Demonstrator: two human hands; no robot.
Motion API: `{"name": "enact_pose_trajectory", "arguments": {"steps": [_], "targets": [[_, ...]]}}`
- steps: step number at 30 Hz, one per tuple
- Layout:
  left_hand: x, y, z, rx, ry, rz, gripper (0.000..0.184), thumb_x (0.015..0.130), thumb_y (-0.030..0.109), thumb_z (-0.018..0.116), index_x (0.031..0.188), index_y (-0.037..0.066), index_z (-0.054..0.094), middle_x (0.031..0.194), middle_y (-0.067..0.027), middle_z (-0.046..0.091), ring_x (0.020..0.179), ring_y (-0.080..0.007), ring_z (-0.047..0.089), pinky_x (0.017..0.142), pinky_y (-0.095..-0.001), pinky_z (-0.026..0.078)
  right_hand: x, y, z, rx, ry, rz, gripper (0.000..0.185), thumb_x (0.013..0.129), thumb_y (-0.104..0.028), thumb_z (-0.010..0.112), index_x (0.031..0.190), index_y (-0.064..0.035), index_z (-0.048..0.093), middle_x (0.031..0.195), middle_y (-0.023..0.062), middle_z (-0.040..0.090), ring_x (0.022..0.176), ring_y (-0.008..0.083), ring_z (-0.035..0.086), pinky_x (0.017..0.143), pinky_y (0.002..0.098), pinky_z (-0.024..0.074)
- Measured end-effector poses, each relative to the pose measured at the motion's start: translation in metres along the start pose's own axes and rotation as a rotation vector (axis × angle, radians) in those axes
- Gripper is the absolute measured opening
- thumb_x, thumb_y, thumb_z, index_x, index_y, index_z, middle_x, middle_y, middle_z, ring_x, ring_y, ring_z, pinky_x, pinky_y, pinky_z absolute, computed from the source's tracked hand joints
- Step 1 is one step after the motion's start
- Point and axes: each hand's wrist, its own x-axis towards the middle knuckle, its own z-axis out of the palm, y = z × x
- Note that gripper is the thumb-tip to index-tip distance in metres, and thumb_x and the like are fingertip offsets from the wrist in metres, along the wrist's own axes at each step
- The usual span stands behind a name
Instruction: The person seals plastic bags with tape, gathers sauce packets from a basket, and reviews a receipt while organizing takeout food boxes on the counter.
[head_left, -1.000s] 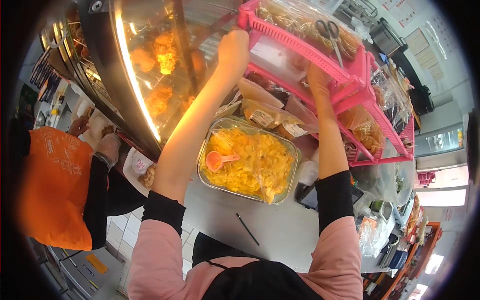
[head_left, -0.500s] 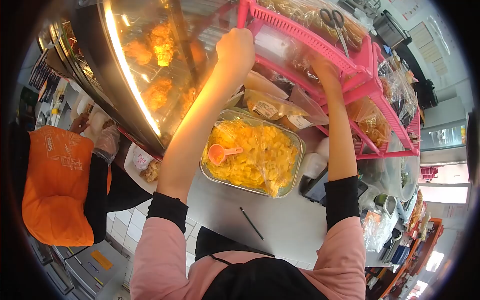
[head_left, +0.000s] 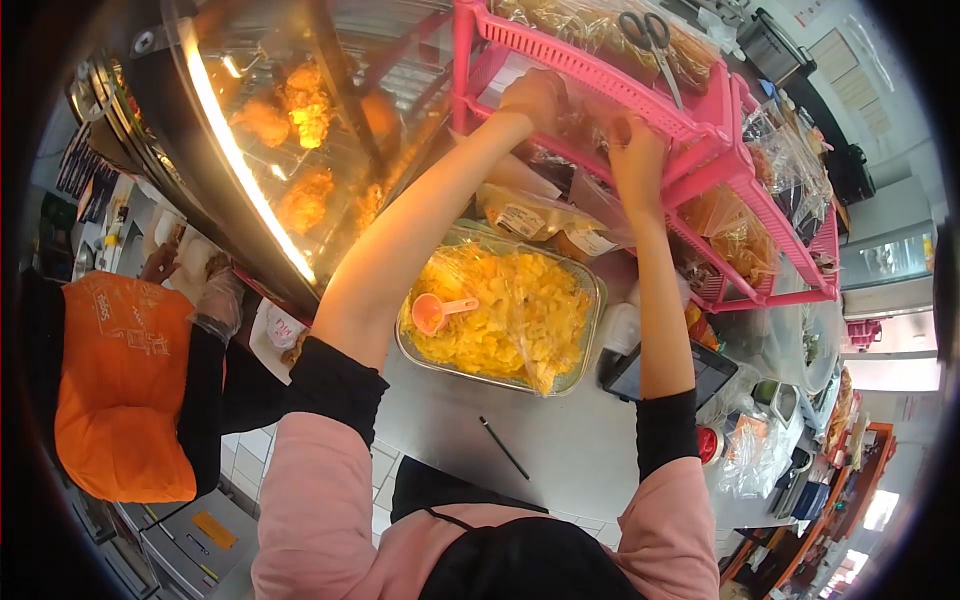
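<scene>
Both hands are inside the middle tier of a pink plastic rack (head_left: pixel 600 70). My left hand (head_left: pixel 538 98) is closed, with its fingers at some crinkled clear plastic (head_left: pixel 583 125). On the other side of that plastic, my right hand (head_left: pixel 637 160) is closed with its fingertips pinched on it. Packaged bags with labels (head_left: pixel 520 215) lie just below the hands. Nearer to me stands a glass dish (head_left: pixel 470 377) of chopped yellow food (head_left: pixel 510 310), partly under cling film. A pink scoop (head_left: pixel 432 313) rests on the food.
A lit glass display case (head_left: pixel 215 130) with fried pieces stands at the left. Scissors (head_left: pixel 650 40) lie on the rack's top tier. A dark pencil (head_left: pixel 503 447) is on the metal counter (head_left: pixel 440 420). A tablet (head_left: pixel 700 375) sits at right. A co-worker in an orange apron (head_left: pixel 125 390) works at left.
My left hand has moved right from the rack's left post into the tier. My right hand has shifted slightly left and lower, and the two hands are now closer together at the clear plastic.
</scene>
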Motion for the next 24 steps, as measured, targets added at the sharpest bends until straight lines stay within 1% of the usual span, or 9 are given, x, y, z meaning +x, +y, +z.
{"name": "enact_pose_trajectory", "arguments": {"steps": [2, 5, 11, 12, 13, 15, 19, 21, 24], "targets": [[0.007, 0.002, 0.004, -0.054, 0.090, -0.012, 0.025, 0.069, 0.026, 0.066, 0.088, 0.009, 0.065, 0.094, -0.0135, 0.062, 0.086, -0.0296, 0.061, 0.074, -0.0359, 0.050, -0.005, -0.002, -0.003, -0.064, 0.035, -0.072, 0.013, 0.078, -0.014, 0.057, 0.085, -0.0035, 0.059, 0.077, 0.0144, 0.061, 0.076, 0.0316, 0.058, 0.070, 0.0410, 0.0439], [0.019, 0.005, 0.003, -0.053, 0.033, -0.064, 0.027, 0.070, 0.030, 0.066, 0.089, 0.010, 0.065, 0.092, -0.0111, 0.063, 0.086, -0.0264, 0.061, 0.076, -0.0357, 0.049, -0.007, -0.001, -0.003, -0.084, 0.066, -0.101, 0.012, 0.079, -0.013, 0.055, 0.084, -0.0024, 0.058, 0.081, 0.0168, 0.060, 0.075, 0.0329, 0.058, 0.068, 0.0417, 0.0444], [0.030, 0.000, 0.005, -0.090, 0.077, -0.046, 0.028, 0.070, 0.032, 0.064, 0.087, 0.010, 0.064, 0.085, -0.0113, 0.064, 0.078, -0.0232, 0.062, 0.072, -0.0335, 0.049, 0.003, 0.000, 0.005, 0.019, -0.123, -0.047, 0.015, 0.077, -0.011, 0.057, 0.088, -0.0004, 0.059, 0.081, 0.0214, 0.059, 0.081, 0.0370, 0.056, 0.072, 0.0427, 0.0432], [0.027, 0.000, 0.005, -0.091, 0.073, -0.042, 0.028, 0.070, 0.032, 0.064, 0.087, 0.010, 0.064, 0.085, -0.0113, 0.064, 0.078, -0.0232, 0.062, 0.072, -0.0335, 0.049, 0.005, -0.002, 0.005, -0.047, -0.166, 0.049, 0.017, 0.078, -0.013, 0.057, 0.089, -0.0006, 0.058, 0.081, 0.0214, 0.059, 0.082, 0.0372, 0.056, 0.072, 0.0431, 0.0434], [0.025, 0.000, 0.005, -0.160, 0.078, -0.002, 0.031, 0.073, 0.030, 0.063, 0.092, 0.007, 0.060, 0.085, -0.0110, 0.064, 0.074, -0.0214, 0.063, 0.069, -0.0310, 0.051, 0.009, -0.003, 0.006, -0.111, -0.205, 0.143, 0.018, 0.078, -0.015, 0.057, 0.089, -0.0009, 0.058, 0.082, 0.0215, 0.060, 0.083, 0.0375, 0.056, 0.072, 0.0435, 0.0436], [0.023, -0.002, 0.000, -0.293, 0.095, 0.074, 0.038, 0.077, 0.027, 0.062, 0.103, 0.001, 0.052, 0.086, -0.0105, 0.063, 0.067, -0.0177, 0.064, 0.062, -0.0262, 0.054, 0.013, 0.003, 0.013, -0.068, -0.156, 0.125, 0.020, 0.078, -0.018, 0.057, 0.090, -0.0013, 0.058, 0.081, 0.0211, 0.060, 0.082, 0.0375, 0.057, 0.072, 0.0438, 0.0439], [0.018, -0.005, 0.003, -0.333, -0.001, 0.010, 0.040, 0.075, 0.023, 0.067, 0.104, 0.001, 0.050, 0.087, -0.0112, 0.062, 0.072, -0.0186, 0.064, 0.061, -0.0260, 0.054, 0.009, 0.003, 0.016, -0.070, -0.083, 0.167, 0.026, 0.078, -0.022, 0.058, 0.093, -0.0012, 0.058, 0.084, 0.0212, 0.060, 0.081, 0.0374, 0.057, 0.070, 0.0453, 0.0445], [0.011, -0.009, 0.011, -0.221, 0.112, 0.188, 0.036, 0.075, 0.020, 0.067, 0.100, 0.001, 0.051, 0.088, -0.0112, 0.061, 0.075, -0.0179, 0.063, 0.060, -0.0267, 0.053, 0.007, 0.004, 0.015, -0.050, -0.094, 0.156, 0.028, 0.078, -0.022, 0.058, 0.096, -0.0008, 0.056, 0.086, 0.0218, 0.059, 0.083, 0.0381, 0.057, 0.071, 0.0455, 0.0444], [0.027, -0.016, 0.020, -0.115, 0.065, 0.156, 0.033, 0.075, 0.020, 0.067, 0.099, 0.003, 0.052, 0.088, -0.0116, 0.061, 0.076, -0.0179, 0.061, 0.062, -0.0287, 0.053, -0.015, -0.017, 0.001, -0.095, -0.080, 0.196, 0.034, 0.078, -0.023, 0.059, 0.103, 0.0001, 0.053, 0.098, 0.0225, 0.055, 0.092, 0.0388, 0.052, 0.076, 0.0447, 0.0431]]}}
